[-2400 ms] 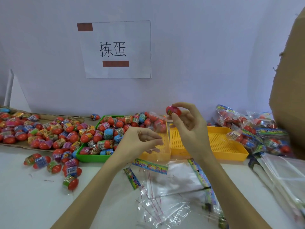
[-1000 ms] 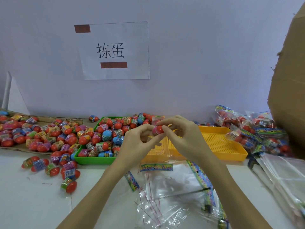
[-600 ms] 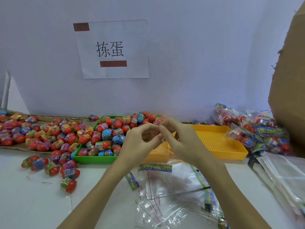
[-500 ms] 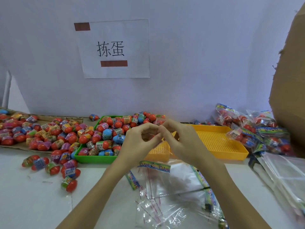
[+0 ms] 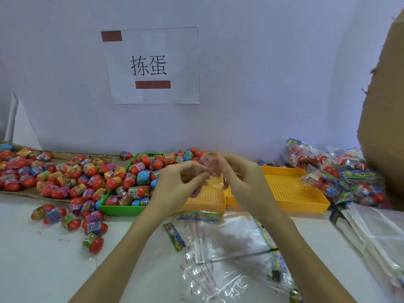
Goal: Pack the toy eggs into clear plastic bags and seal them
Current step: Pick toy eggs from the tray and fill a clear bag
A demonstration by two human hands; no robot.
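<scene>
My left hand (image 5: 181,182) and my right hand (image 5: 242,180) meet fingertip to fingertip above the small yellow tray (image 5: 203,202). Between them they pinch the top of a thin clear plastic bag (image 5: 213,189), which hangs down over that tray. My fingers hide what is inside it. Toy eggs (image 5: 140,169), mostly red with coloured wrappers, fill the green tray (image 5: 122,211) just left of my left hand. More loose eggs (image 5: 65,176) are spread across cardboard and the table at the left.
A larger yellow tray (image 5: 284,189) sits to the right of my hands. Sealed bags of eggs (image 5: 332,171) pile at the far right beside a cardboard box (image 5: 384,127). Empty clear bags (image 5: 229,239) lie under my forearms, with another stack (image 5: 376,237) at the right.
My right hand brought a red egg down from above the trays to my left hand. The egg has gone out of sight, and both hands now pinch the bag's top together.
</scene>
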